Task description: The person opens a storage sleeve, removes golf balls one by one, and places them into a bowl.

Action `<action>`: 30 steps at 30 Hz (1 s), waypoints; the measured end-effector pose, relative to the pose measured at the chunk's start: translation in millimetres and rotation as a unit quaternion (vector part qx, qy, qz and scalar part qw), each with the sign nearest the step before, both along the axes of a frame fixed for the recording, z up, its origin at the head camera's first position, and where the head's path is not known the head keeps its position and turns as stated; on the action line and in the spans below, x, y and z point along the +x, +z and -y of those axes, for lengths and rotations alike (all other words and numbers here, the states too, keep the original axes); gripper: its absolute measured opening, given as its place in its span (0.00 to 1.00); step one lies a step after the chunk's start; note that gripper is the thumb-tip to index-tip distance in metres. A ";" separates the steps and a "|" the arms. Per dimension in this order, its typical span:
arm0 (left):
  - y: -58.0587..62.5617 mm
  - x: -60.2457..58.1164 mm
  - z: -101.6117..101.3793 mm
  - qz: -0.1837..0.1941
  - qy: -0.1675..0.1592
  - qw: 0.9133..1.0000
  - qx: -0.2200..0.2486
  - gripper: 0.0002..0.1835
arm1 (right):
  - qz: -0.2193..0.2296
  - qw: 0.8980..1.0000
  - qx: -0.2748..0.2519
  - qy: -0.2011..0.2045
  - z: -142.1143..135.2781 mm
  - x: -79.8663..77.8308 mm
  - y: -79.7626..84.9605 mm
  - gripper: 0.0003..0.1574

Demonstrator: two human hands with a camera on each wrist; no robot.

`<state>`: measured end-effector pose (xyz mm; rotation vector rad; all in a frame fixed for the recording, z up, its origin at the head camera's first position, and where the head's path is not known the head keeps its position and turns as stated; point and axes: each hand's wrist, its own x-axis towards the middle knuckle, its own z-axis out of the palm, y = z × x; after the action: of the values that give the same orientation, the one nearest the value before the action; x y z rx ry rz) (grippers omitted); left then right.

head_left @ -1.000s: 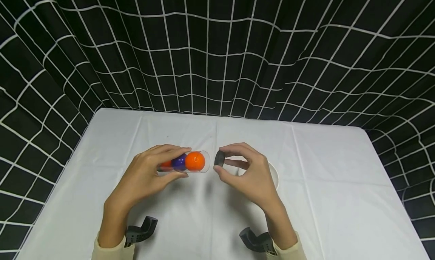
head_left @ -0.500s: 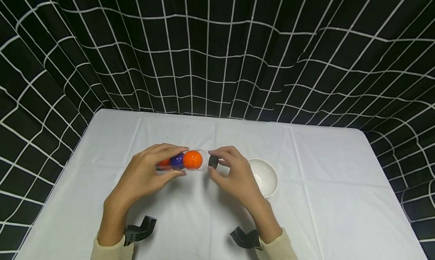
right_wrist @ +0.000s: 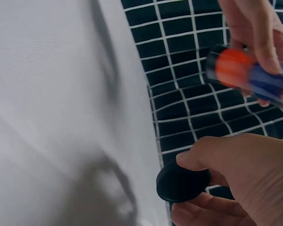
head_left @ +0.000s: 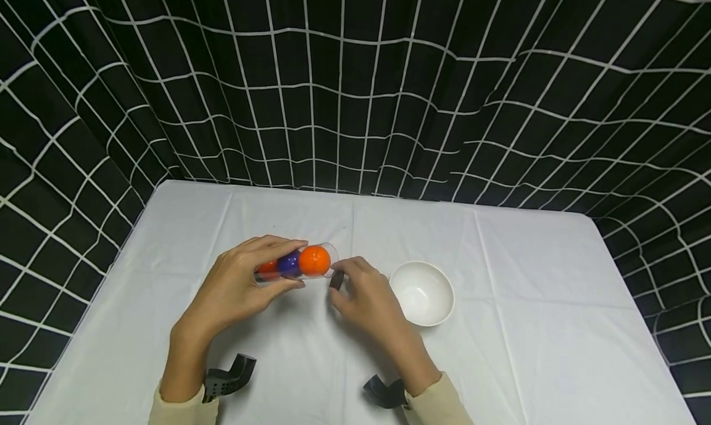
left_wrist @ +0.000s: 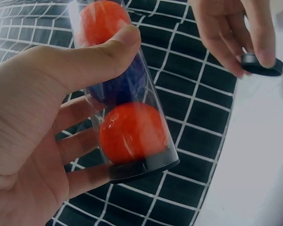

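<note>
Balls, two orange and one blue, line a clear tube gripped by the left hand above the tabletop, while the right hand pinches a black lid near the open end. Tipping that end down could spill the balls; a loose pinch could drop the lid. The tube is a smooth, see-through cylinder, the lid a shallow disc, the bowl round and white, the cloth creased.

Head camera looks forward and down; nearer wrist views share tube, cap.
</note>
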<state>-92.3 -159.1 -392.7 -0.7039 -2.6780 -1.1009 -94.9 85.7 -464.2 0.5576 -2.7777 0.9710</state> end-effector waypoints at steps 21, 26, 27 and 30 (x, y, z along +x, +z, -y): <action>-2.5 -1.5 -0.6 0.013 0.006 1.000 -0.016 0.31 | 0.030 0.992 0.126 -0.002 1.2 6.2 -11.0 0.26; -3.2 -1.7 -0.3 0.017 0.008 1.000 -0.019 0.30 | 0.004 0.991 0.137 -0.007 2.5 6.7 -11.2 0.18; -3.3 -1.8 -0.3 0.018 0.009 1.000 -0.019 0.30 | -0.001 0.991 0.136 -0.007 2.9 6.9 -11.4 0.16; -3.8 -2.1 -0.6 0.017 0.009 1.000 -0.019 0.30 | -0.008 0.990 0.139 -0.005 4.3 7.4 -12.2 0.13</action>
<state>-94.4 -158.5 -396.5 -0.6718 -2.7363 -1.0691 -87.5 81.5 -476.4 0.5817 -2.9180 0.5750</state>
